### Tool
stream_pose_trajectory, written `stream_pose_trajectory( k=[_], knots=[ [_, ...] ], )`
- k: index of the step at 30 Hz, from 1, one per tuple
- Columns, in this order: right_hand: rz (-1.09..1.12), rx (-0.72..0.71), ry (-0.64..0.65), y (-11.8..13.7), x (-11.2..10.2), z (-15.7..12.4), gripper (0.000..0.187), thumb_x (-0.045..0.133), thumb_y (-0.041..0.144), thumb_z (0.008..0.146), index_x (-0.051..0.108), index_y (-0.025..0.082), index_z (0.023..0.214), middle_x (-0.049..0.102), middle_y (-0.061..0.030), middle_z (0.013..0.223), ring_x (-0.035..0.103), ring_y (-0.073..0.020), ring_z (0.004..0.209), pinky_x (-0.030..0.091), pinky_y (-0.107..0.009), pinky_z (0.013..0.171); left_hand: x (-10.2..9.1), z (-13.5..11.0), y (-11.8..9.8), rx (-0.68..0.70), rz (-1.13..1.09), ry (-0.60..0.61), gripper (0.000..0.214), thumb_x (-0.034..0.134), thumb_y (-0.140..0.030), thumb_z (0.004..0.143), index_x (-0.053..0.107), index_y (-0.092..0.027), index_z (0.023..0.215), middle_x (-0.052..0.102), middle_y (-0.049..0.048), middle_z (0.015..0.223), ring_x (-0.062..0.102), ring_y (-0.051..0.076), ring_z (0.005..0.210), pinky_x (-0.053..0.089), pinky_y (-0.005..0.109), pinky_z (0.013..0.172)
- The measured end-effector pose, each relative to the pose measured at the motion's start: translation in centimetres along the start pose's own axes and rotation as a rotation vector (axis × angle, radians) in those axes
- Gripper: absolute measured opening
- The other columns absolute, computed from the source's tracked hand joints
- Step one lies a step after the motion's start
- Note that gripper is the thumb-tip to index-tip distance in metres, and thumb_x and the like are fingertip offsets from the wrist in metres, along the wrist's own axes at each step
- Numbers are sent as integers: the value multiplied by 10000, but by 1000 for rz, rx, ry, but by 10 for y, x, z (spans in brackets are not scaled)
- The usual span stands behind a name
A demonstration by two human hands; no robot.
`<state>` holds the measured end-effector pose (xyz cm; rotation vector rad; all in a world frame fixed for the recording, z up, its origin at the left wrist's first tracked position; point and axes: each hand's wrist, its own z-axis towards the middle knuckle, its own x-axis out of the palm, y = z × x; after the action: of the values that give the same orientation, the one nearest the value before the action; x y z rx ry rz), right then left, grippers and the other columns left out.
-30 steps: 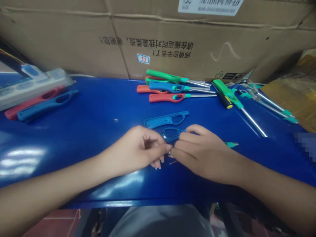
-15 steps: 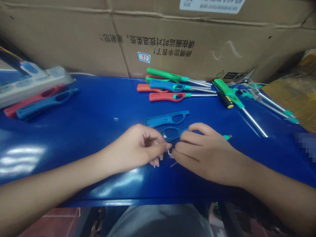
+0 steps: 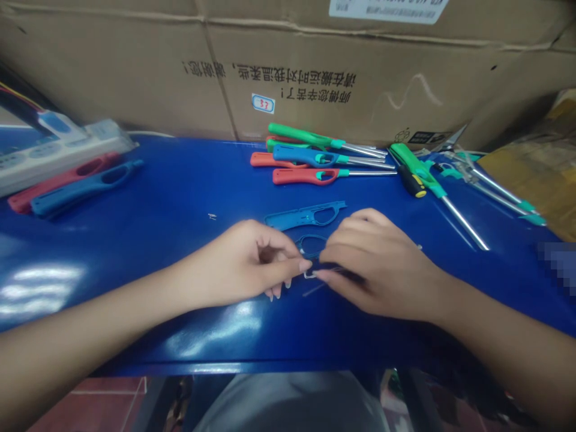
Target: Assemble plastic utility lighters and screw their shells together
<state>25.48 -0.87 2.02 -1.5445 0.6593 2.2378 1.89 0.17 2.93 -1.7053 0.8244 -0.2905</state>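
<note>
Between the thumb and fingers of my left hand [image 3: 265, 261], one end of a thin white wire [image 3: 309, 275] is pinched. My right hand [image 3: 378, 264] is close by on the right, its fingers curled and its thumb tip at the wire's other side; what lies inside these fingers is mostly hidden. A thin greyish strand [image 3: 314, 290] pokes out below the right thumb. Just beyond the hands lies an open blue lighter shell half [image 3: 281, 220]. A second blue shell half [image 3: 310, 245] is nearer, partly covered by both hands.
Several long-necked lighters [image 3: 306, 176] lie at the back. Right of them are a green lighter [image 3: 414, 165], a black-and-yellow screwdriver [image 3: 411, 182] and loose metal barrels [image 3: 499, 186]. Small screws [image 3: 212, 216] lie left of centre. A power strip [image 3: 58, 147] and lighter handles [image 3: 85, 189] occupy the left.
My right hand has turned and risen slightly, its thumb now further apart from the other fingers. My left hand has shifted slightly left and keeps its pinch.
</note>
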Motion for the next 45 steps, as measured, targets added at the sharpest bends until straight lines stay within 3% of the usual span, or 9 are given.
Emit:
stream_pose_trajectory(
  k=[3,9,12,15,17,20,27,38,45],
  knots=[
    [100,93,-57,-6,0,0,163,602,330,987,652,174,984,705,-36,926,613,-186,871,383,-367,841,-2,0,2,19,37,13,257,706,-410,889,779,-179,802,666,7,579,657,141,512,560,203,488],
    [92,-10,-53,-4,9,0,158,569,277,1025,695,187,999,733,-8,917,633,-165,846,390,-378,894,0,2,2,-5,11,12,338,667,-425,927,736,-152,741,696,19,599,653,118,512,550,189,512],
    [76,2,-104,-6,10,-1,157,578,253,1021,718,189,988,742,-1,894,638,-160,826,400,-375,882,-3,1,1,46,110,-104,399,587,-437,974,721,-154,727,690,9,603,635,114,510,530,202,511],
    [76,57,-114,-11,7,-1,148,595,240,1009,734,190,1018,762,-11,940,662,-163,853,409,-374,875,-9,-1,2,267,421,-260,227,609,-354,950,766,-194,988,757,26,907,701,168,800,567,265,684],
    [72,82,-119,-15,5,-2,147,600,221,1005,740,190,1032,770,-15,968,677,-162,872,410,-375,881,-13,-3,5,373,640,-258,328,678,-316,884,723,-214,1192,730,45,1135,664,230,1055,559,345,879],
    [53,106,-111,-20,3,-2,152,605,209,1005,752,194,1042,772,-19,991,692,-163,902,403,-379,895,-16,-3,10,383,771,-168,479,715,-313,850,650,-213,1314,691,55,1241,600,262,1187,506,410,1021],
    [46,96,-104,-22,8,-2,124,655,213,982,770,222,1029,763,-3,966,679,-159,880,397,-367,864,-12,-2,14,424,756,-121,409,661,-163,905,640,-195,1312,723,44,1217,645,217,1134,509,369,1019],
    [116,138,-53,-15,17,0,72,652,196,966,708,189,922,739,2,894,676,-168,865,413,-356,838,-7,2,19,530,744,-145,379,707,-147,909,662,-162,1285,759,57,1164,700,209,1064,527,359,999],
    [75,153,-193,-14,6,-1,58,645,166,961,687,193,932,752,-12,894,690,-165,863,457,-341,846,-7,2,21,510,709,-175,413,752,-160,878,656,-162,1281,762,51,1164,717,205,1064,555,330,954]
  ],
)
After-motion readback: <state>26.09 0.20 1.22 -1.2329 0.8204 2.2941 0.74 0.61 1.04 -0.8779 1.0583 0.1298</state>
